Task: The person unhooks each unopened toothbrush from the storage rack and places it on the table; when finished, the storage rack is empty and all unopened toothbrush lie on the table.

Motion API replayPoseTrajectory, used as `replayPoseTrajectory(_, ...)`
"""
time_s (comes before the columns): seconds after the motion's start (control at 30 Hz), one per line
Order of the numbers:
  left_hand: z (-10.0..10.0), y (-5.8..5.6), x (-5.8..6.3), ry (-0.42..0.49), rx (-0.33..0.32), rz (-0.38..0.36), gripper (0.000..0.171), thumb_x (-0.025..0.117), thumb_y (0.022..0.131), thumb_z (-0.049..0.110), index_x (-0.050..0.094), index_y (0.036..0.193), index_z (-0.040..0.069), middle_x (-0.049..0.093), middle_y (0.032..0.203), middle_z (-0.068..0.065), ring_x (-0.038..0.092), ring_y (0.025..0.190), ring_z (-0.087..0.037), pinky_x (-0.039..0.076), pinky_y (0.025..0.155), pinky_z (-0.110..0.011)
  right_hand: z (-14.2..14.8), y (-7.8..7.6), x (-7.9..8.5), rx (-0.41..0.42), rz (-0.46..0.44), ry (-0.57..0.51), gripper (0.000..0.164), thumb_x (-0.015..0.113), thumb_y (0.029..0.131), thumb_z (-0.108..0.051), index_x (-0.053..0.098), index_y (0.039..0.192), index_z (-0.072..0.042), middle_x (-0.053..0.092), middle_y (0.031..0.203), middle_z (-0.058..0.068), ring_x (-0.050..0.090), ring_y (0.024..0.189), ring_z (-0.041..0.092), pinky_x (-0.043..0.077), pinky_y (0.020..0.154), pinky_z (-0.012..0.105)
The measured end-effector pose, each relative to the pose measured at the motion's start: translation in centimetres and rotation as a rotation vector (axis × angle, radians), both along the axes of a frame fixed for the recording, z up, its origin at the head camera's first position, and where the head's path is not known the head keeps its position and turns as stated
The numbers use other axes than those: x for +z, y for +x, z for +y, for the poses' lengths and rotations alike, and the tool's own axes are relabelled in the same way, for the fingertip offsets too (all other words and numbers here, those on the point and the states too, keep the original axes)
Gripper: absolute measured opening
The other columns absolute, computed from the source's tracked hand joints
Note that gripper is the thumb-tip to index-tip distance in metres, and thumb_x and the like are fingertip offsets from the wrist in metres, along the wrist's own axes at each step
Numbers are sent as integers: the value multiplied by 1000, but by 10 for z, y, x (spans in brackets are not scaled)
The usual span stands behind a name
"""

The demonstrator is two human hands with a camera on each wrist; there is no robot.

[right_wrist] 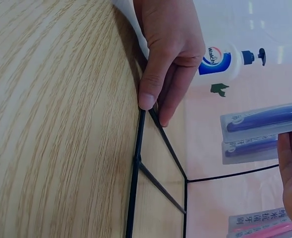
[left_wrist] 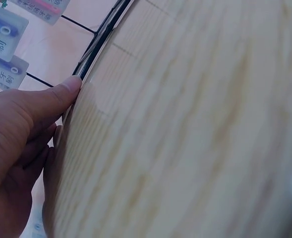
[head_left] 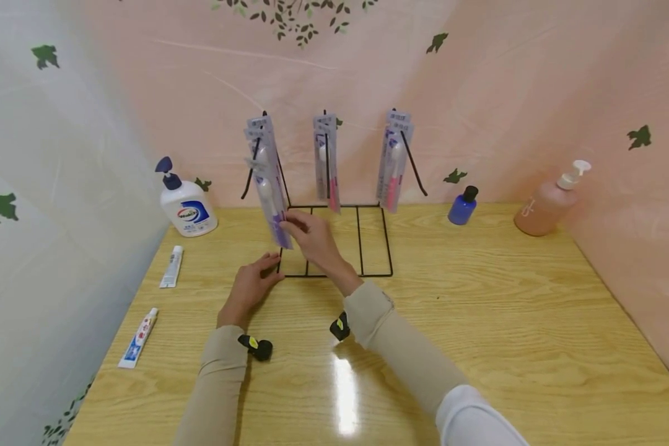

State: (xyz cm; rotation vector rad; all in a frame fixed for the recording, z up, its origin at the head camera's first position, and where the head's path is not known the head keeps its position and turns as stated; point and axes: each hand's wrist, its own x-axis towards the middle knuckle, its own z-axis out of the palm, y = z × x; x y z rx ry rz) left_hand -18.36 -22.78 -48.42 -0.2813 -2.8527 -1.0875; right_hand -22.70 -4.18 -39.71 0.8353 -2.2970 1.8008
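A black wire display rack [head_left: 376, 275] stands on the wooden table, with packaged toothbrushes hanging from its three hooks. My left hand [head_left: 251, 284] holds the rack's front left corner; in the right wrist view its thumb [right_wrist: 146, 100] lies on the front bar and its fingers reach over the side bar. My right hand [head_left: 316, 241] pinches the lower end of the front packaged purple toothbrush [head_left: 269, 198] on the left hook. Its thumb is hidden in the right wrist view. Packaged pink toothbrushes hang on the middle hook [head_left: 326, 167] and the right hook [head_left: 394, 164].
At the left stand a white pump bottle [head_left: 188, 207] and two lying toothpaste tubes, one small [head_left: 171, 267] and one larger [head_left: 139, 339]. Right of the rack are a blue bottle [head_left: 461, 209] and a pink pump bottle [head_left: 543, 207]. A patterned cloth hangs behind the table.
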Motion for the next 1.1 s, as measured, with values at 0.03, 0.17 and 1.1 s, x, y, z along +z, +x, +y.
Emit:
replayPoseTrajectory(0.03, 0, 0, 0, 2, -1, 0, 47, 68, 89, 20, 57, 132, 3, 52, 138, -15, 44, 133, -35, 35, 110, -51, 2, 0, 0, 3, 5, 1, 26, 59, 95, -22, 69, 113, -7, 72, 105, 8, 69, 90, 16, 56, 80, 25)
replayPoseTrajectory(0.17, -1, 0, 0, 3, 3, -8, 47, 68, 89, 21, 57, 132, 4, 52, 138, -14, 43, 134, -34, 34, 110, -50, 7, 1, -1, 9, 15, 14, 27, 58, 95, -22, 68, 115, -6, 72, 106, 8, 69, 91, 15, 56, 81, 24)
replayPoseTrajectory(1.1, 2, 3, 4, -6, 15, -63, 49, 66, 90, 23, 54, 135, 7, 49, 143, -11, 40, 136, -34, 14, 114, -63, 67, 19, -10, -11, 41, 55, 21, 61, 93, -18, 70, 107, -6, 72, 103, 10, 69, 91, 21, 58, 79, 29)
